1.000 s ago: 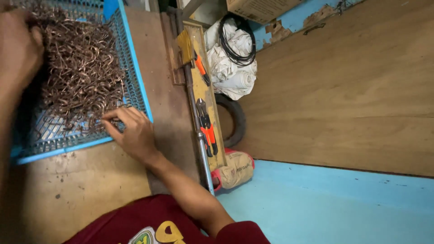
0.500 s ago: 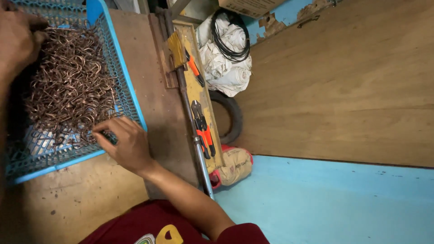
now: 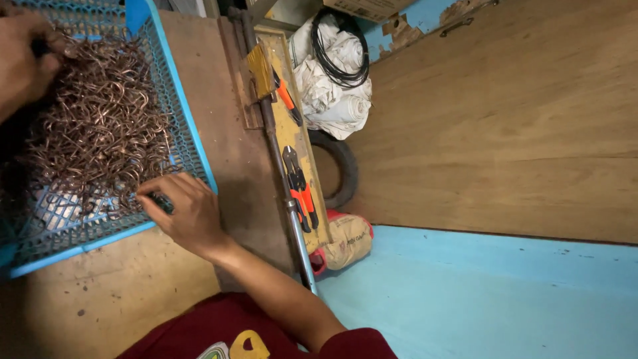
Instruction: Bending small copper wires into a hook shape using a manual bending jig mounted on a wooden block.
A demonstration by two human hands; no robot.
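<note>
While our right hand [image 3: 189, 213] pinches hooks [image 3: 100, 133] in the blue basket [image 3: 186, 126] and our left hand [image 3: 23, 63] clenches more, tangled wires may snag fingers.

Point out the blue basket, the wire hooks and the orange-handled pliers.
basket [image 3: 188, 126], head view, right rim.
hooks [image 3: 100, 126], head view, middle of the pile.
pliers [image 3: 299, 189], head view, near the joint, where the handles start.

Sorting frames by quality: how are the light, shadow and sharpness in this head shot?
Head view: dim, warm light; left hand dark and shadowed at the frame corner; right hand sharp on the blue basket; copper hooks glint slightly; wooden wall evenly lit; view tilted.
</note>
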